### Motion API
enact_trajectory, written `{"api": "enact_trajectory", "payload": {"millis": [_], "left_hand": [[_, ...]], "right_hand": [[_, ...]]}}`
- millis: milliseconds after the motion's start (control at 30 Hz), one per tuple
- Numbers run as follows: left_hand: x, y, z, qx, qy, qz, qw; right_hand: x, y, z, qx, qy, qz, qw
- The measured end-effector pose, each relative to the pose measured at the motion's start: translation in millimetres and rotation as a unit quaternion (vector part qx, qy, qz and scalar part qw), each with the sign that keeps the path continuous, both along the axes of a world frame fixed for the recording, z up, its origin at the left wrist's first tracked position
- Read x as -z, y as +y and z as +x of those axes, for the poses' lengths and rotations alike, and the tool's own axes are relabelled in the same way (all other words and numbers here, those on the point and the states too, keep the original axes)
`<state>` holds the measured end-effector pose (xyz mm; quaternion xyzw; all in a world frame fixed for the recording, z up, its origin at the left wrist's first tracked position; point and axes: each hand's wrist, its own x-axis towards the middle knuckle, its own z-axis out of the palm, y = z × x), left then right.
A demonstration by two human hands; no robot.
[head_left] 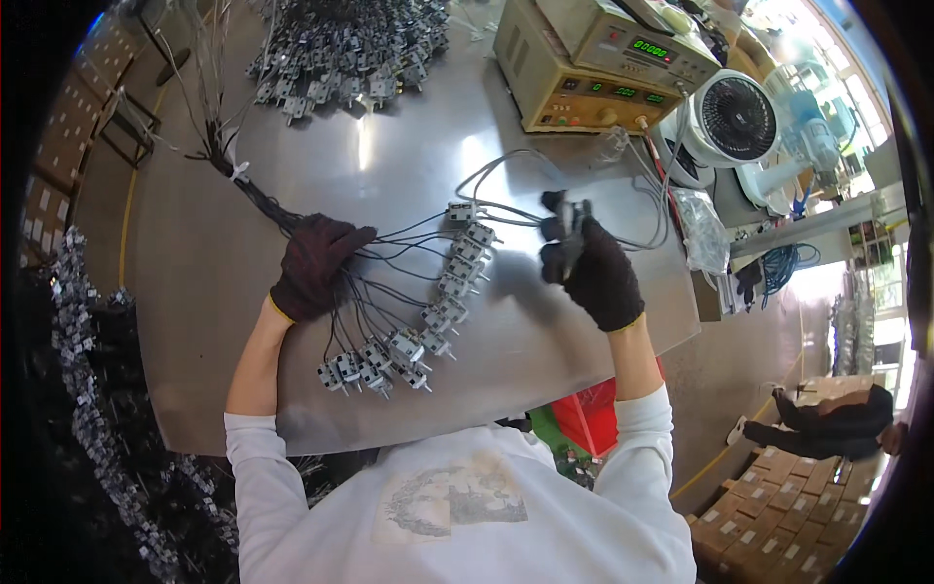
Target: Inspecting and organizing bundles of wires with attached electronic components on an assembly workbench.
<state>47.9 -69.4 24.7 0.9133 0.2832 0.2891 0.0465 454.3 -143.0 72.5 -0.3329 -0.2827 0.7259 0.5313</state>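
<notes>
My left hand (316, 265), in a dark knitted glove, is closed around a bundle of black wires (261, 200) tied with a white tie. From it the wires fan out to several small grey box-shaped parts with metal shafts (462, 273), which lie in a curved row on the metal table. My gloved right hand (605, 282) is raised to the right of that row, apart from it. Its fingers are closed on a dark grey connector-like piece (576, 216); grey cables (511, 212) run up to it. The exact kind of this piece is partly hidden by the fingers.
A large heap of similar grey parts (350, 54) covers the table's far side. Two stacked instruments with green displays (613, 73) stand at the far right, beside a white fan (730, 117). A red bin (589, 419) sits below the table's near edge (467, 419). Another person (827, 423) is at right.
</notes>
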Motion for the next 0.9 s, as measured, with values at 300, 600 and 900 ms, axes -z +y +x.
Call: {"api": "enact_trajectory", "payload": {"millis": [300,600,900], "left_hand": [[8.9,0.9,-3.8,0.005,0.018,0.01,1.0],[19.0,2.8,-7.1,-0.01,0.016,-0.017,1.0],[28.7,7.7,-11.1,-0.001,-0.006,0.002,1.0]], "right_hand": [[-37.5,-22.2,-74.1,-0.284,-0.141,0.08,0.945],[-47.3,26.6,-45.7,-0.065,-0.396,0.214,0.89],[-10.6,66.3,-58.2,0.037,-0.453,0.285,0.844]]}}
